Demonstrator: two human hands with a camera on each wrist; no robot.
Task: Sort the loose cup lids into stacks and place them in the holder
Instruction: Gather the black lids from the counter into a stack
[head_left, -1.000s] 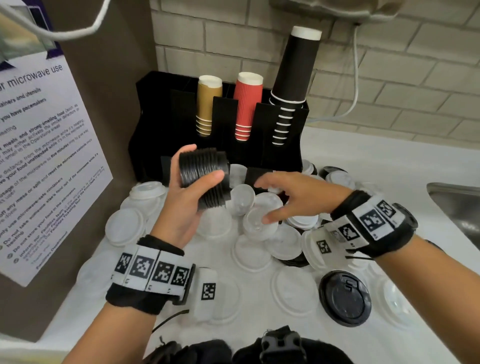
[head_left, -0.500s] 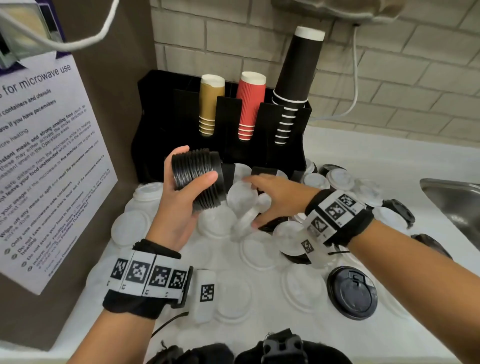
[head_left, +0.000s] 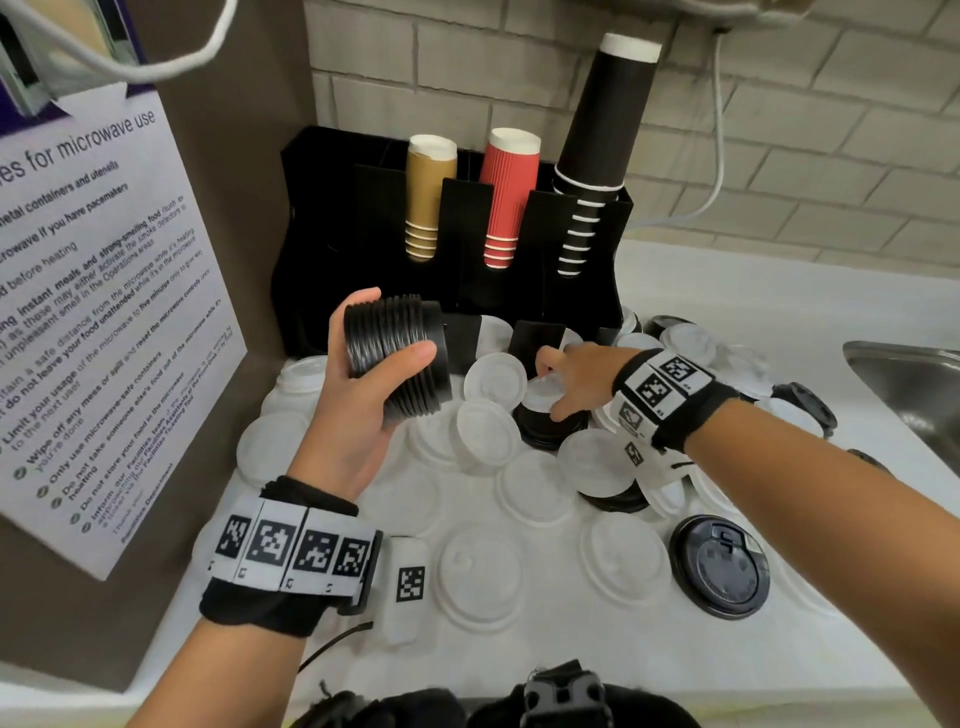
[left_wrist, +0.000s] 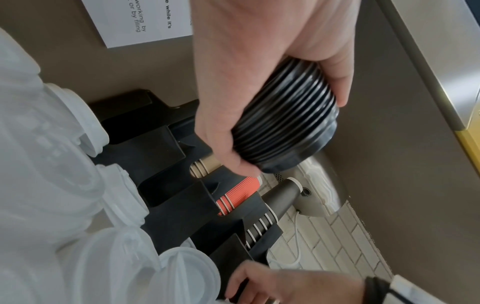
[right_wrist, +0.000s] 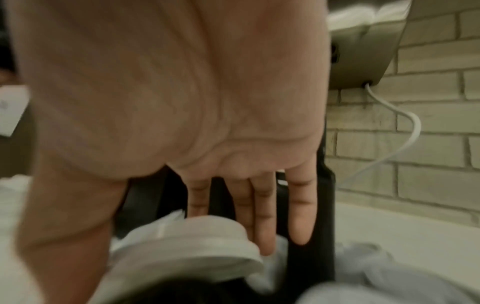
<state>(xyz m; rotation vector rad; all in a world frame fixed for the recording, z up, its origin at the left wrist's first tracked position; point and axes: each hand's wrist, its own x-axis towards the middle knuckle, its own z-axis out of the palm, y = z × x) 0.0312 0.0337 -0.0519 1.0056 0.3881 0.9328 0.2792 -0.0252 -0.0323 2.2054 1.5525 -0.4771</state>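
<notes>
Head view, sweeping from nine o'clock across to three: a microwave notice (head_left: 98, 291) taped on the brown wall, then the left hand (head_left: 358, 410) raised above the counter, fingers and thumb curled round a stack of black lids (head_left: 397, 364). Stack held on its side, thumb across the front ribs, fingers wrapped behind, apparently so the nested lids stay pressed together while more are gathered. Left wrist view confirming the grip: fingers hooked over the far edge, thumb pinning the near edge, nothing loose.

At twelve o'clock, against the brick wall, the black holder (head_left: 322, 218) carrying gold cups (head_left: 428, 192), red cups (head_left: 506, 192) and tall black cups (head_left: 602, 135) upside down in its upper slots; low front bays, likely meant for lids, partly hidden behind the hands.

At centre, loose white lids (head_left: 488, 436) scattered flat over the white counter (head_left: 571, 654), several overlapping, some covering dark lids. Right hand (head_left: 576, 379) reaching toward one o'clock into the pile just in front of the holder, fingers straight and slightly spread, tips past a white lid (right_wrist: 187, 242) lying over a dark lid (head_left: 550, 426); probably brushing white aside to free the dark one. Actual pinch not shown.

Toward four o'clock, a single black lid (head_left: 719, 566) lying flat, well apart from the held stack. At three o'clock, a steel sink (head_left: 914, 384) edge.
</notes>
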